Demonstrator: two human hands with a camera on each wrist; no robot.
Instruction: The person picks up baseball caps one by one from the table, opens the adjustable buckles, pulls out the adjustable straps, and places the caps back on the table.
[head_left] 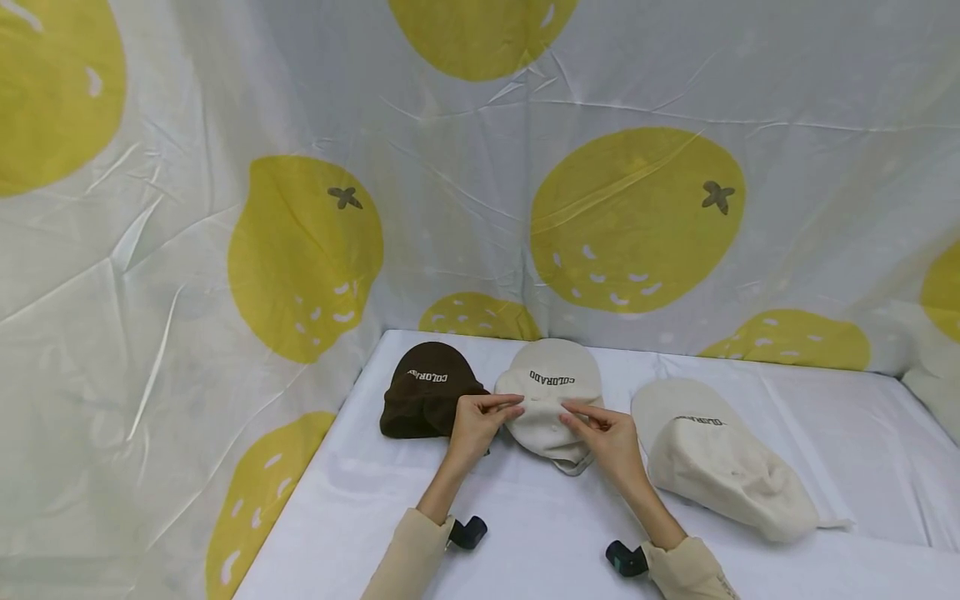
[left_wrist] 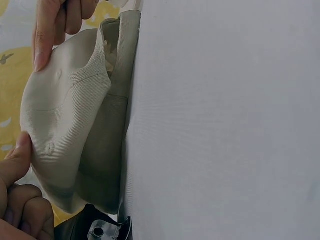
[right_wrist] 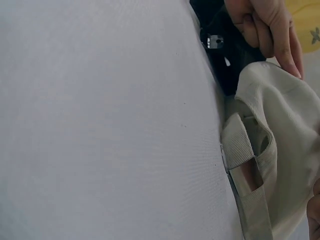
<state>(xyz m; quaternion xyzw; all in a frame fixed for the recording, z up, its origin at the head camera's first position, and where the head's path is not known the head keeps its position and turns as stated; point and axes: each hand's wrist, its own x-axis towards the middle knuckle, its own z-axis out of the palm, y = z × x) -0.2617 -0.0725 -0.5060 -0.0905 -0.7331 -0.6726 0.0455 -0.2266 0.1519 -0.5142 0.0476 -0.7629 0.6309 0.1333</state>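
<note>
A cream baseball cap (head_left: 545, 433) with dark COLORADO lettering lies in the middle of the table, its brim toward the back wall. My left hand (head_left: 477, 422) pinches the left side of its crown between thumb and index finger. On the crown's right side, my right hand (head_left: 613, 440) does the same. The left wrist view shows the crown (left_wrist: 60, 107) standing up with stitched eyelets, and a thumb pressed against its top. In the right wrist view, the back strap (right_wrist: 246, 177) with a metal buckle rests along the table.
A dark brown cap (head_left: 427, 404) with the same lettering sits just left, partly behind my left hand. Another cream cap (head_left: 738, 475) lies to the right, its crown slumped and strap trailing. The white table (head_left: 540, 550) meets a lemon-print curtain (head_left: 465, 208) at back and left.
</note>
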